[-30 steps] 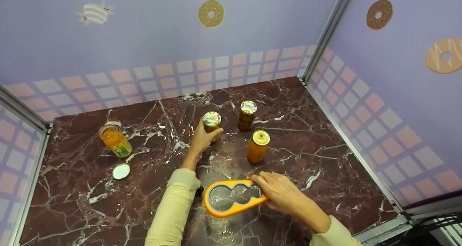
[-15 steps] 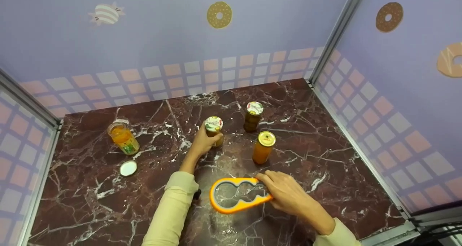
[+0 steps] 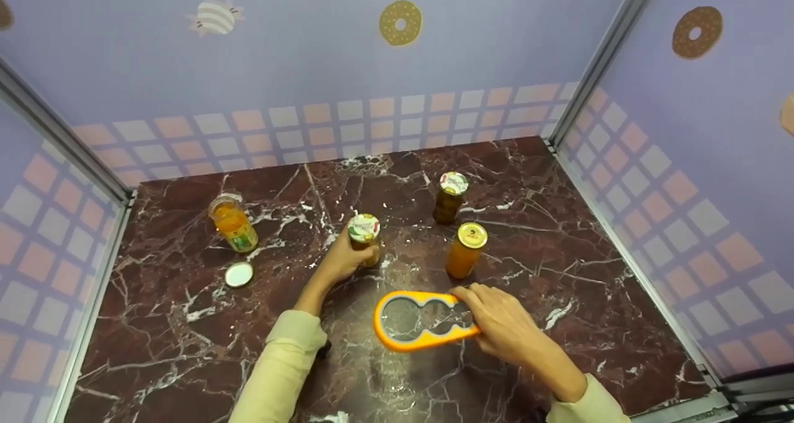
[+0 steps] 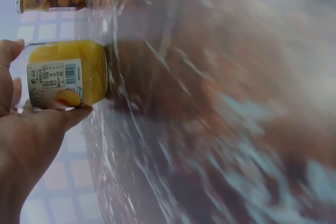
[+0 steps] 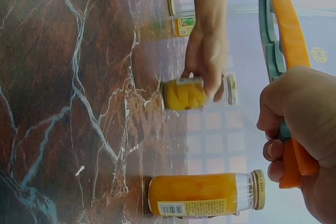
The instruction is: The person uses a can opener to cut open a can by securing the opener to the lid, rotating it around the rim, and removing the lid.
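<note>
My left hand (image 3: 340,258) grips a glass jar of yellow fruit (image 4: 94,72) around its side, in the middle of the table. Its patterned lid (image 3: 364,228) is on, and its base is close to the tabletop. In my right hand (image 3: 505,320) is an orange jar opener (image 3: 403,347) with a grey scalloped inner edge, gripped at its narrow end. The opener is held above the table, nearer to me than the jar, its wide loop pointing left. In the right wrist view the opener (image 5: 291,30) stands clear of the jars.
Right of the held jar stands a gold-lidded orange jar (image 3: 462,260), with a dark jar of round fruit (image 3: 448,206) behind it. At the left are an open jar (image 3: 239,227) and a loose lid (image 3: 239,274). Walls (image 3: 310,57) enclose the marbled table (image 3: 186,348).
My left hand has brought the fruit jar toward me and a little left, away from the other two closed jars. The opener has shifted slightly forward in my right hand. The view has turned left.
</note>
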Available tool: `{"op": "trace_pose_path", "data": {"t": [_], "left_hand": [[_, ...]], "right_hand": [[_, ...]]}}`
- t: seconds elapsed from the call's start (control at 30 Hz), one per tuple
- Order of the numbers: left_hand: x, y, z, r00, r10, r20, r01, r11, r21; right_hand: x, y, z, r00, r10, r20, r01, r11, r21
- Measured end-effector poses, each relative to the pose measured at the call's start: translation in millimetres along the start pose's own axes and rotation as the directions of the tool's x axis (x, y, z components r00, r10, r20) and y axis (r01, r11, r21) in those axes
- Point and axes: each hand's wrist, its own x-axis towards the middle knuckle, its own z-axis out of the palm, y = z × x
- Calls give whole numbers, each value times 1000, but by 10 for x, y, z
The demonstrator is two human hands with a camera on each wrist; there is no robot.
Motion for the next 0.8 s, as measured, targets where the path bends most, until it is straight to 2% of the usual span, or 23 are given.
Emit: {"op": "trace_pose_path", "data": {"t": [0.2, 0.4, 0.63, 0.7, 0.8], "left_hand": [[-257, -45, -113, 1000, 2, 9, -2, 1000, -12], [-471, -62, -159, 1000, 2, 3, -2, 1000, -13], [-732, -69, -113, 1000, -6, -9, 6, 1000, 3], [-797, -65, -95, 1000, 3, 1, -3, 1000, -7], [-887, -47, -67, 999, 13, 51, -12, 1000, -16]], "right_hand": [[36, -5, -20, 1000, 2, -1, -2, 1000, -29], [73, -25, -23, 1000, 6, -2, -6, 1000, -31], [96, -59, -50, 1000, 7, 2, -7, 999, -44], [112, -63, -53, 1000, 10, 2, -10, 999, -44], [132, -66, -53, 1000, 9, -2, -9, 999, -40]]}}
